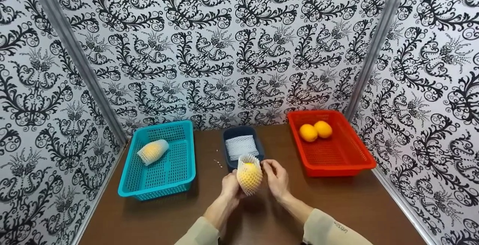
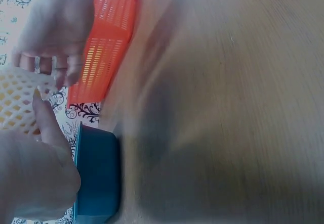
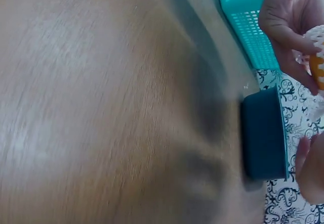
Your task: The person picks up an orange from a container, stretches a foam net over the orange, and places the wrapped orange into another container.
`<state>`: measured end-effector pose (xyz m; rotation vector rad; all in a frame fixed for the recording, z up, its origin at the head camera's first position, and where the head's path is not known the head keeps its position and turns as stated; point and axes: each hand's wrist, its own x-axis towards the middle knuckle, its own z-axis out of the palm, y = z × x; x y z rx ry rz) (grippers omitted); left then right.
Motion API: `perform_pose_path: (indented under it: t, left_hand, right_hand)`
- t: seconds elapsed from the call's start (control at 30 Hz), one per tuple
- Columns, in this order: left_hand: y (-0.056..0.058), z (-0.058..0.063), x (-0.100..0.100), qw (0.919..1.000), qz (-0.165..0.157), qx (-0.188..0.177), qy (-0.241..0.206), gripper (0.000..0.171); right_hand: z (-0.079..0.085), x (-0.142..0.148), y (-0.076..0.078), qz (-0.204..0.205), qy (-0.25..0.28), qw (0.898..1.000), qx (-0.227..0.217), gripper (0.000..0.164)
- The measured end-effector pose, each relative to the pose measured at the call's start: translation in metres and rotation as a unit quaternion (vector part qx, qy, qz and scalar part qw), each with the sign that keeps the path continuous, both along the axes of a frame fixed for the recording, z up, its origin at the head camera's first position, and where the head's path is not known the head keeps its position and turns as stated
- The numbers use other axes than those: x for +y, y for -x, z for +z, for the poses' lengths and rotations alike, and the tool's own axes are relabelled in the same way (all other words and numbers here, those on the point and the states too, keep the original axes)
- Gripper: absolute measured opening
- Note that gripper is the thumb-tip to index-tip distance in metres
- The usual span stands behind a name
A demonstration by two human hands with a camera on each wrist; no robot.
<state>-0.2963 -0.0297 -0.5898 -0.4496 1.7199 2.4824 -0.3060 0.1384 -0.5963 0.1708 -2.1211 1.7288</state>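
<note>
Cradling the yellow fruit [image 1: 249, 167] in its white foam net [image 1: 249, 185] falls to my left hand [image 1: 231, 185], which is clamped round the netted side; my right hand [image 1: 276, 179] pinches the net's edge near its upper end, thumb and fingers together; the fruit sits between my hands, above the table [image 1: 359, 200] and just in front of the dark blue tub [image 2: 97, 173]. To seat the sleeve well, I'd judge it best to support the fruit's weight with the left and draw the rim evenly with the right, since a sharp tug could tear such thin strands; the mesh looks soft and springy, its diamond holes stretched wide over the round belly; spare nets [image 1: 242, 146] lie flat and white in the tub. Two smooth, rounded fruits [image 1: 308, 132] touch each other in the red basket [image 1: 336, 153], which is slotted plastic; one netted fruit [image 1: 153, 150] lies in the teal basket [image 1: 176, 168], its sleeve loose at the ends; the table is brown, with a wood-like grain.
</note>
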Motion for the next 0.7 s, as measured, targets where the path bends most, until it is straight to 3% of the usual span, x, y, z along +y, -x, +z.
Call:
perform_pose_path:
  t: [0.07,0.13,0.27,0.33,0.5,0.53,0.6,0.7]
  left_hand:
    - [0.000,0.002,0.001,0.9998,0.018,0.002,-0.001,0.039]
    - [0.001,0.004,0.003,0.9993,0.036,0.007,-0.005,0.039]
    - [0.003,0.007,0.010,0.9982,0.058,0.019,0.002,0.038]
    - [0.002,0.008,0.012,0.9983,0.054,0.019,0.011,0.037]
    - [-0.005,0.006,0.010,0.9962,0.039,0.025,0.074,0.043]
    - [-0.001,-0.005,0.008,0.9937,0.047,0.042,0.094,0.049]
    - [-0.002,-0.009,0.005,0.9883,0.058,0.067,0.124,0.061]
    - [-0.006,-0.003,0.003,0.9796,0.070,0.109,0.154,0.067]
  right_hand:
    - [0.002,0.001,-0.003,0.037,-0.001,0.998,0.049,0.022]
    - [0.004,0.000,-0.006,0.075,-0.013,0.994,0.075,0.040]
    - [0.006,-0.004,-0.010,0.099,-0.060,0.991,0.065,0.079]
    - [0.007,-0.007,-0.010,0.093,-0.071,0.992,0.048,0.088]
    - [0.011,-0.009,-0.007,0.095,-0.018,0.995,0.016,0.084]
    - [0.012,-0.009,-0.006,0.099,0.001,0.995,0.010,0.081]
    - [0.014,-0.009,-0.005,0.111,0.043,0.993,-0.003,0.076]
    - [0.018,-0.008,-0.005,0.134,0.116,0.984,-0.037,0.070]
